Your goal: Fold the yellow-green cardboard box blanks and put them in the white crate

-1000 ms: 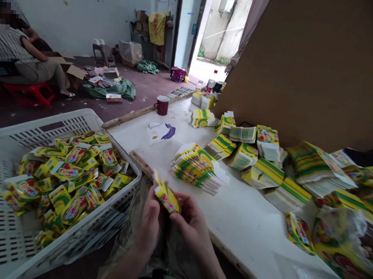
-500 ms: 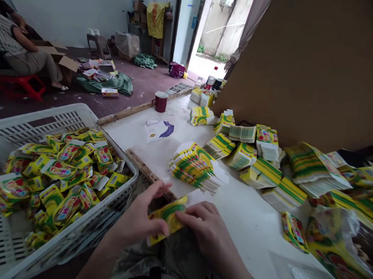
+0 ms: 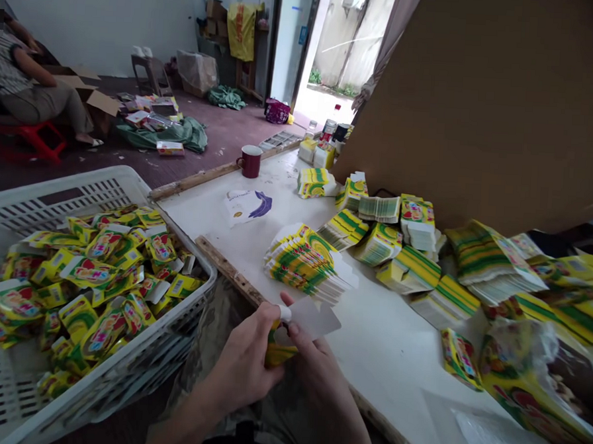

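A small yellow and green cardboard box (image 3: 280, 355) is between my two hands above my lap, its pale end flaps standing out toward the table. My left hand (image 3: 250, 349) grips it from the left, with a white wrap on one finger. On the other side my right hand (image 3: 317, 365) holds the same box, thumb near the opened end. Fingers cover most of the box. Just beyond lies a fanned stack of flat box blanks (image 3: 302, 259) on the white table (image 3: 370, 338).
Left of me stands a white plastic basket (image 3: 130, 180) heaped with yellow boxes. Bundled blanks (image 3: 408, 269) line the table's right side, near an open plastic bag (image 3: 527, 373). A maroon mug (image 3: 250, 161) stands farther back. A seated person (image 3: 30, 82) is at far left.
My left hand has come in from open fingers to grip the box. The box has turned, so its pale flaps now point away from me. The view has shifted slightly.
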`<state>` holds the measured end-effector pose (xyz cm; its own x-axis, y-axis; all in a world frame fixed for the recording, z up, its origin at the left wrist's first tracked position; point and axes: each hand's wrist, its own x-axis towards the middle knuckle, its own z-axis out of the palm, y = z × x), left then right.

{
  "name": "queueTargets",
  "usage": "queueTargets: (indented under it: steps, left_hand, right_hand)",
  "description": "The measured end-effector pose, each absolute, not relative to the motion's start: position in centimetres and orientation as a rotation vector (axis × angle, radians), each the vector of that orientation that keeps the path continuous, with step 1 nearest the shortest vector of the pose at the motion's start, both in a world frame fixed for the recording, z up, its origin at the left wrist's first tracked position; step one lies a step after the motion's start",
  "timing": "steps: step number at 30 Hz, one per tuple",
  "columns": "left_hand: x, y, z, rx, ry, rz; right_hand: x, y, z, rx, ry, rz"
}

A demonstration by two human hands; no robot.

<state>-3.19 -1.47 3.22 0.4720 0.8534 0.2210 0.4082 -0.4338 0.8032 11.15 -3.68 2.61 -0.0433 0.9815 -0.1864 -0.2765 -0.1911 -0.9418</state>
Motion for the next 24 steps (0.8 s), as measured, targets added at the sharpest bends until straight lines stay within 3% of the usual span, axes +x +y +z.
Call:
queueTargets:
  steps: [8,14,24]
  left_hand:
    - [-3.0,-1.4,2.4,1.907,1.080,0.762]
    - [-3.7,-0.5,1.8,2.056,1.325,0.788]
    - [-6.4,1.1,3.8,1.915,1.169,0.714]
  right_hand:
    - [11.5,-4.6,3.2,-1.204,-1.560,0.948]
    - [12.9,-3.7,1.9,-1.317,-1.546,0.604]
    - [16.6,-3.0,4.1,-1.291,-1.960,0.895]
